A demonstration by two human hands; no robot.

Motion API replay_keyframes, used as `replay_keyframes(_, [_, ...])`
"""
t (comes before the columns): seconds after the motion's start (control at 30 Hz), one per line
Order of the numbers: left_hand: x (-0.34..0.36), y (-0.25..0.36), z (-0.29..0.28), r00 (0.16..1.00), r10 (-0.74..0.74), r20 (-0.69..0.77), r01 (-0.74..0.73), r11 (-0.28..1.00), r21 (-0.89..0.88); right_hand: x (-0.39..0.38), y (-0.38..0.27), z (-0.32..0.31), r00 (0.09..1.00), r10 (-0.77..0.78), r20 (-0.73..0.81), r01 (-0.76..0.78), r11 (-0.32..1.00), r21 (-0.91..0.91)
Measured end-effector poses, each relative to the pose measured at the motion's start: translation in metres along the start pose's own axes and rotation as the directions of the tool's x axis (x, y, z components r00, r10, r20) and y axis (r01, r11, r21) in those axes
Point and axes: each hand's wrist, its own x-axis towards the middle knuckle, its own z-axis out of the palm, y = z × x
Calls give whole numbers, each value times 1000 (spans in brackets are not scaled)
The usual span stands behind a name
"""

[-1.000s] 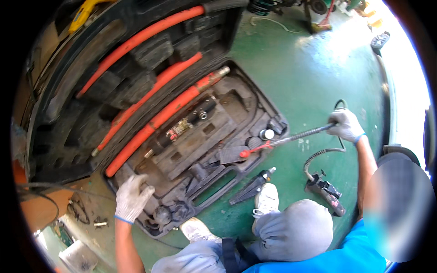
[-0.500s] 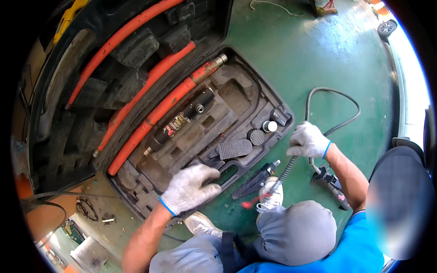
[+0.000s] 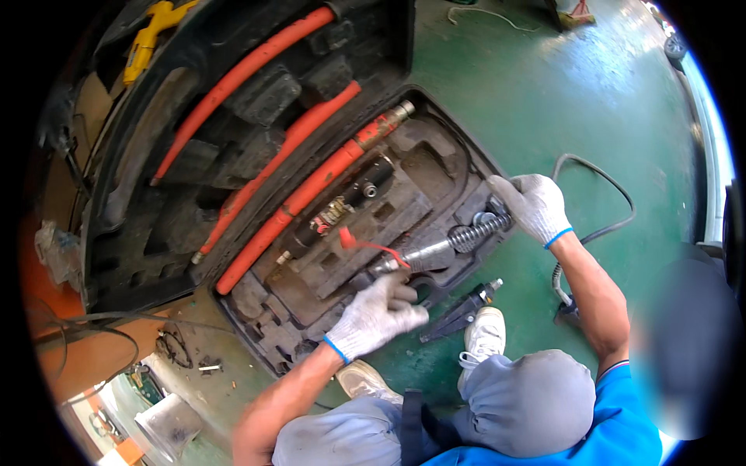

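Observation:
My gloved right hand (image 3: 536,206) is closed around a grey hydraulic hose (image 3: 610,182) beside the right end of a black tool case (image 3: 497,167). From that grip a spring-wrapped stretch reaches left over the case to a metal coupler (image 3: 427,255). A red dust cap (image 3: 347,237) dangles on a red strap from the coupler. My gloved left hand (image 3: 374,314) is just below the coupler, over the case's near edge, its fingers parted and slightly blurred; I see nothing in it. Inside the case lie a black hydraulic cylinder (image 3: 346,206) and a long red tube (image 3: 326,179).
The case's lid (image 3: 116,225) stands open at the left, holding more red tubes (image 3: 291,147). A black spreader-like tool (image 3: 458,312) lies on the green floor by my shoe (image 3: 486,334). A yellow tool (image 3: 144,46) is at the upper left, a metal container (image 3: 167,423) lower left.
My right hand has lifted the hose end and swung it up and left, from above the floor to over the case. My left hand has shifted right toward the coupler. The view has moved slightly.

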Motion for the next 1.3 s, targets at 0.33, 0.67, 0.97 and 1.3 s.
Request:
replay_keyframes(0.33, [-19,23,-7,927,249,-281,-331,896,-296,-34,2,29,981,-100,167,86,992,93])
replay_keyframes(0.67, [-22,17,11,924,207,-322,-195,978,68,-59,-86,9,576,-779,247,483,568,667])
replay_keyframes(0.97, [-27,23,17,884,217,-415,-156,972,175,-51,-102,49,617,-710,341,389,651,652])
replay_keyframes(1.3, [-19,12,20,886,201,-419,-227,974,-14,-77,-61,45,731,-681,40,539,612,579])
